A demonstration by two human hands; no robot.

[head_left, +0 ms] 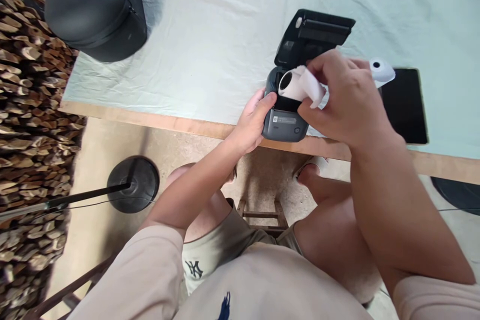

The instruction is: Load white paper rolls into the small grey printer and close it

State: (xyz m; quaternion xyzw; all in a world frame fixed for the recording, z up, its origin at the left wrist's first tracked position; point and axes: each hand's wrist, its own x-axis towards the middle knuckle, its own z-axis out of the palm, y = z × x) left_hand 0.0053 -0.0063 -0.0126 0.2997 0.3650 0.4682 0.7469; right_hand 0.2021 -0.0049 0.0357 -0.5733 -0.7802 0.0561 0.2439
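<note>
The counter [210, 20], spread with a pale green cloth, carries everything being handled, and a stack of split firewood [33, 85] stands off to its left. A black zippered hard case [95, 15] sits at the counter's left end, well apart from the work. At the near edge is a dark grey portable printer [285, 129], its lid [315, 35] swung up and back; whether it rests on the cloth or is lifted slightly is hard to tell.

The right hand [348, 90] is closed on a white paper roll [293, 85], thumb below and fingers above. The left hand [253, 122] is clamped on the printer's left side, its thumb by the rim. A dark-screened tablet [405, 105] lies on the counter, partly behind the right forearm.

The paper roll is over the printer's open bay [287, 105], tilted, its hollow core facing left and a loose flap [314, 89] standing out near the fingers. To handle it well here, I would level it along the bay, keep its wraps tight and hold the flap clear of the hinge side. A firm left grip matters, since the body's lower end juts past the edge. Beyond the right hand's knuckles shows a second white roll [381, 71]; contact with the hand is unclear. Smallest is the round button [297, 130], best left unpressed.
</note>
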